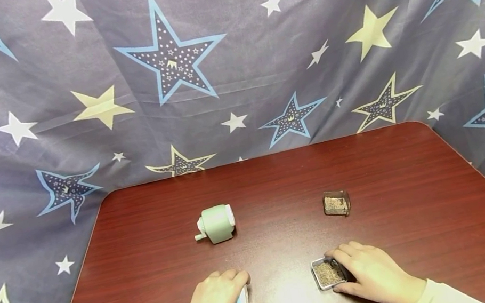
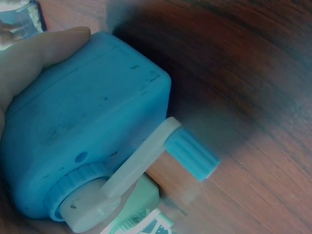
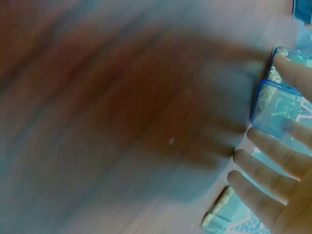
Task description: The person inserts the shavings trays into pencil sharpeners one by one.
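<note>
In the left wrist view, a blue hand-crank pencil sharpener lies with its white crank arm and blue knob angled outward. My left hand grips its body at the front of the table; in the head view it hides most of the sharpener. To the right, my right hand holds a small clear shavings drawer between thumb and fingers. Brownish pencil shavings fill that drawer, and its right end is covered by the fingers. The right wrist view shows the thumb and index finger on opposite sides of it.
A light green crank pencil sharpener stands beyond my left hand, its handle pointing left. Past my right hand lies another dark see-through drawer with shavings. The reddish-brown table ends against a grey star-patterned cloth.
</note>
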`<state>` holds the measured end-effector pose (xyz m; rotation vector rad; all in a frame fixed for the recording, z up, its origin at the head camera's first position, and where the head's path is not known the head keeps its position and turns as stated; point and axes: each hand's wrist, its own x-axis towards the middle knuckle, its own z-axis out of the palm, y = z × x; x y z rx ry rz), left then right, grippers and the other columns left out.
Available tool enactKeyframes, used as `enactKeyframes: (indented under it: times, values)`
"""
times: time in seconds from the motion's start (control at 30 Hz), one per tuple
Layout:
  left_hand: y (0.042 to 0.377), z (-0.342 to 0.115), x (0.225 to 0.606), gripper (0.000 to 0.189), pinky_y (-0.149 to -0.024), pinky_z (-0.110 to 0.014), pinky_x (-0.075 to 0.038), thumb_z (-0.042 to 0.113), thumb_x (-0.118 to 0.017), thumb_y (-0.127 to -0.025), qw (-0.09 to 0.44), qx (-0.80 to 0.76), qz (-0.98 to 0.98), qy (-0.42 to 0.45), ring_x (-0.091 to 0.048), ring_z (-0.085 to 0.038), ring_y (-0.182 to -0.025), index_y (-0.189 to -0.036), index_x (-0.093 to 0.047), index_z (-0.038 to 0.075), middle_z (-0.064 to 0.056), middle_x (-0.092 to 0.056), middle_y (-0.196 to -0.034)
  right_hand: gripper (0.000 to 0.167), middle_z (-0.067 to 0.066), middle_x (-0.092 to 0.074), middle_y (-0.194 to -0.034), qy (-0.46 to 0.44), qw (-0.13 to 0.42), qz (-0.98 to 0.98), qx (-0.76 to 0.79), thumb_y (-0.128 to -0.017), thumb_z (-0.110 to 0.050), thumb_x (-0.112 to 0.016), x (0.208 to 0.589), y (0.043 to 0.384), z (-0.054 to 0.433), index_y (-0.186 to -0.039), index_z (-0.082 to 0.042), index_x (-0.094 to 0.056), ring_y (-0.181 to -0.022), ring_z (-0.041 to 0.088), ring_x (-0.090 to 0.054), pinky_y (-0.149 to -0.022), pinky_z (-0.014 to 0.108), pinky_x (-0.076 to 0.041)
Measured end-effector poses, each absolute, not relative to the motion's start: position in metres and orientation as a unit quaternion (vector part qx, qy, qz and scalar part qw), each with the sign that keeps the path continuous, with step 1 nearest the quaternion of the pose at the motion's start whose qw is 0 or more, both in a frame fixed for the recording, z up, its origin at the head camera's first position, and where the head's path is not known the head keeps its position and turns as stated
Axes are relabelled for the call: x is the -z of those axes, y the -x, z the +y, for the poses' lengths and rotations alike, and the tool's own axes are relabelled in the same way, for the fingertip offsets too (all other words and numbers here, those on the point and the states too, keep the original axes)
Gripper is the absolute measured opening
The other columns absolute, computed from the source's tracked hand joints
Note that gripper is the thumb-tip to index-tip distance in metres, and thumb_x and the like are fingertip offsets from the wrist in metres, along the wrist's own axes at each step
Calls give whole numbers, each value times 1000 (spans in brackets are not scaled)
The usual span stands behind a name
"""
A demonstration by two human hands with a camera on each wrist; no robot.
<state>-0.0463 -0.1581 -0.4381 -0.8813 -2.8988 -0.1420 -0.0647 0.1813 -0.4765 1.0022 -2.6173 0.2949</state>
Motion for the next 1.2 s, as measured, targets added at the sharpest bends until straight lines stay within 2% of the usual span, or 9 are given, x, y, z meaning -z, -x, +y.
enactKeyframes:
  times: [0.23,0.47,0.97,1.2]
  values:
    - [46,-158,438,55,-51,-31,-43,26,-88,-45,54,46,-955,289,-54,-17,-63,-90,-58,20,8,-58,-78,58,-6,-65,-95,-354,159,-916,-102,-68,-47,-83,479,66,179,-112,-14,-65,-84,12,-60,-68,32,-51]
    - [47,-158,440,55,-50,-30,-43,27,-88,-45,64,42,-955,288,-53,-17,-62,-90,-58,20,8,-58,-78,60,-6,-65,-96,-353,167,-916,-95,-65,-46,-84,477,64,174,-111,-13,-66,-86,10,-61,-71,32,-53]
    - [45,-159,442,56,-50,-29,-43,28,-89,-46,61,44,-955,287,-53,-16,-62,-91,-58,21,8,-59,-79,59,-5,-66,-98,-353,148,-919,-92,-68,-46,-83,477,64,167,-113,-13,-65,-86,11,-62,-73,32,-53]
    - [46,-160,444,54,-48,-29,-41,27,-88,-45,74,44,-953,289,-51,-15,-61,-89,-57,21,8,-57,-77,58,-5,-66,-98,-349,141,-922,-88,-70,-46,-82,476,64,164,-114,-13,-65,-87,11,-63,-70,32,-53]
